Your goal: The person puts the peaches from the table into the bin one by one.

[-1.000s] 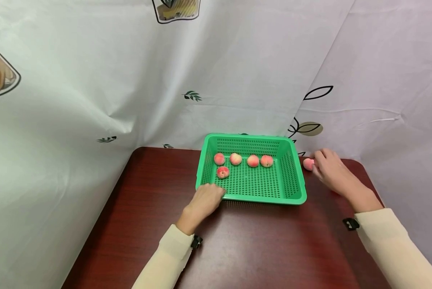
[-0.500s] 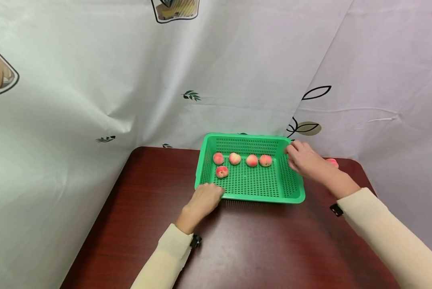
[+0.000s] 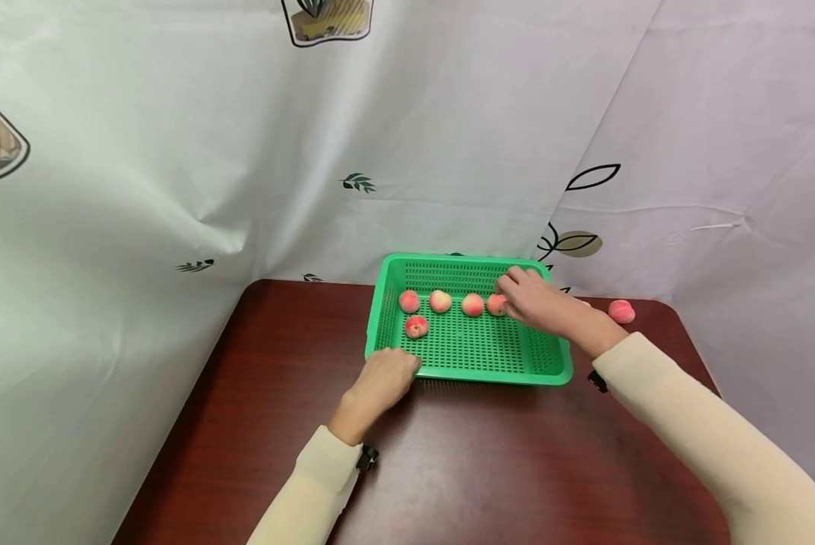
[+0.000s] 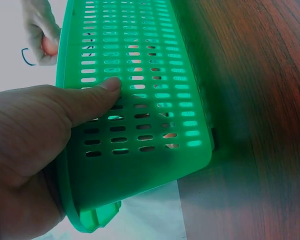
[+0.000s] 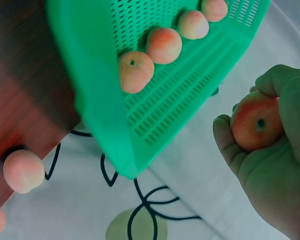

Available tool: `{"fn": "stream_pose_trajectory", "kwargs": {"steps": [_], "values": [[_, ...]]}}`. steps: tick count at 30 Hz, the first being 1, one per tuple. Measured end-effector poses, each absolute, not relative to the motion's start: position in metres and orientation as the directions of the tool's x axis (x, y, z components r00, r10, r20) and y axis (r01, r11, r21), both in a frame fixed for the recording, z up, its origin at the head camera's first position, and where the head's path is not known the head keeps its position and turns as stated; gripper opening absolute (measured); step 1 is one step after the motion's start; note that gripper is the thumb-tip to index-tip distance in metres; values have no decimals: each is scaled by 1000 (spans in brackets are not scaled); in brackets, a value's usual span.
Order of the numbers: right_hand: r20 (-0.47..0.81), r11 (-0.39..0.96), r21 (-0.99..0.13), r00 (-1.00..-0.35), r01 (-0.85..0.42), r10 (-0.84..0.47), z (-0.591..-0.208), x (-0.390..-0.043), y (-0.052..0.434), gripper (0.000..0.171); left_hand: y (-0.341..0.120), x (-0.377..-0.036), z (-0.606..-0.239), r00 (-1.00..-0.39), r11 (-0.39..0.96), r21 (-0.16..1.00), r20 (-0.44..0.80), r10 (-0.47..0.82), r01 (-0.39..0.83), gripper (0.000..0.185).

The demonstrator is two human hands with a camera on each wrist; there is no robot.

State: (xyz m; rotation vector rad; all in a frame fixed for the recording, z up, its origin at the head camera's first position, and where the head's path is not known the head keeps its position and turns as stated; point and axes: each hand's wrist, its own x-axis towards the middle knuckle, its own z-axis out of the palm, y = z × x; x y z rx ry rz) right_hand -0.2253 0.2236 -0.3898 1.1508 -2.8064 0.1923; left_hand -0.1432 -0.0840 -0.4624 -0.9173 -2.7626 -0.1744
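Observation:
A green slotted plastic basket (image 3: 496, 376) sits at the back of the table with several peaches in it, one of them a red-cheeked peach (image 3: 417, 326) at the left. My left hand (image 3: 388, 376) grips the basket's near left rim; in the left wrist view its thumb (image 4: 97, 97) presses the outer wall. Over the basket's right part is my right hand (image 3: 539, 306). It holds a peach (image 5: 257, 122) with fingers curled round it, seen in the right wrist view but hidden in the head view.
To the right of the basket, a peach (image 3: 621, 311) lies on the dark red wooden table (image 3: 489, 469). Another peach (image 5: 23, 171) near it is mostly hidden behind the right arm in the head view. A white printed curtain (image 3: 448, 151) hangs close behind.
My right hand has picked up a peach from the table's right side and moved left with it over the basket. The left hand has stayed on the rim.

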Motion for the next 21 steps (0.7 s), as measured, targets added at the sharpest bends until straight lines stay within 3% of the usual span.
{"fn": "stream_pose_trajectory", "kwargs": {"steps": [13,21], "values": [[-50,712,-109,-711,-694,-701,-401,-237,182,14,-85,-142,-463,-769,797,28,283,573,603,41],[-140,719,-127,-706,-683,-695,-408,-244,167,6,-86,-142,-463,-775,801,30,279,567,598,40]]}}
